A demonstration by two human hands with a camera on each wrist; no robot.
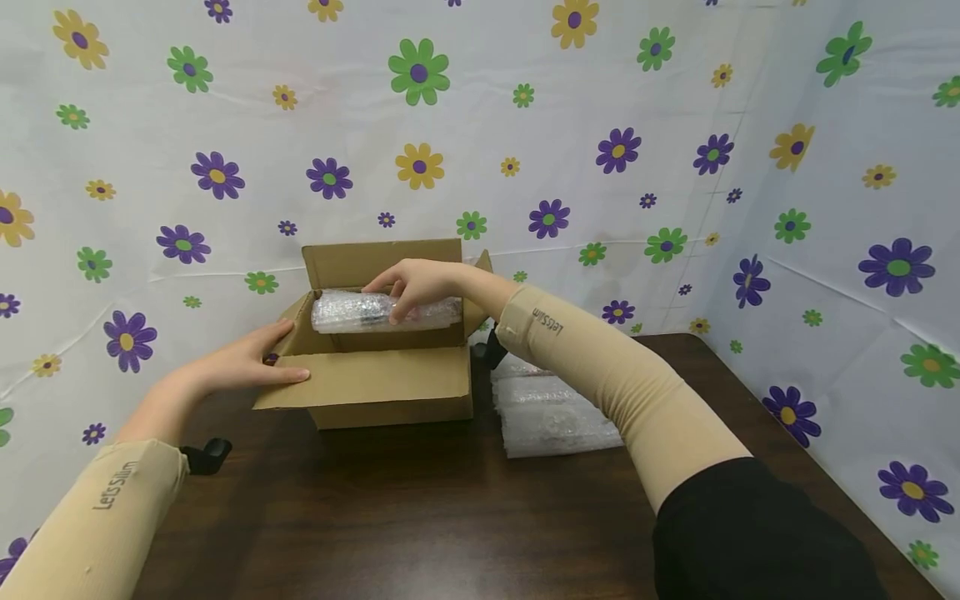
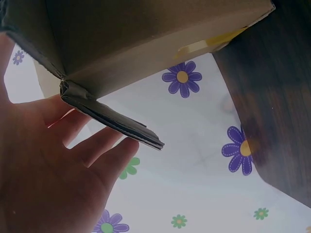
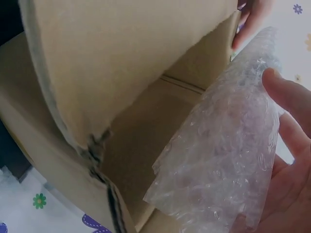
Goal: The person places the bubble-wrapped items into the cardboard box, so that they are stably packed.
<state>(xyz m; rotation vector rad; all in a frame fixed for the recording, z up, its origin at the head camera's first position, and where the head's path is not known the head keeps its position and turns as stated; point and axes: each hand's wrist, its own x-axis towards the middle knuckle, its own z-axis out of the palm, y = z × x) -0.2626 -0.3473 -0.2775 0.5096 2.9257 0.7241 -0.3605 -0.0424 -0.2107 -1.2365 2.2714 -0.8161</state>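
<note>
At the far left, a beige knitted arm sleeve with dark lettering covers the forearm, and the left hand reaches to the box's near left corner. Its fingers are spread and fairly straight, pressing the outside of a stiff brown side flap, while the thumb lies on the smooth, broad front flap, which slopes outward. Next comes the rectangular brown corrugated cardboard box, its rough layered edges plain in the wrist views and its rear flap upright before a white cloth printed with flowers. Across the box's open mouth lies a long, clear, crinkled bubble-wrap roll, glossy and dimpled; a darker patch shows through, too blurred to identify. The right hand grasps this roll from above, thumb on one side and bent fingers on the other. Just beside the box, on the dark brown wood-grain table, lie flattish, translucent bubble-wrap bundles, partly hidden by the right arm, whose matching beige sleeve meets a matte black sleeve higher up.
</note>
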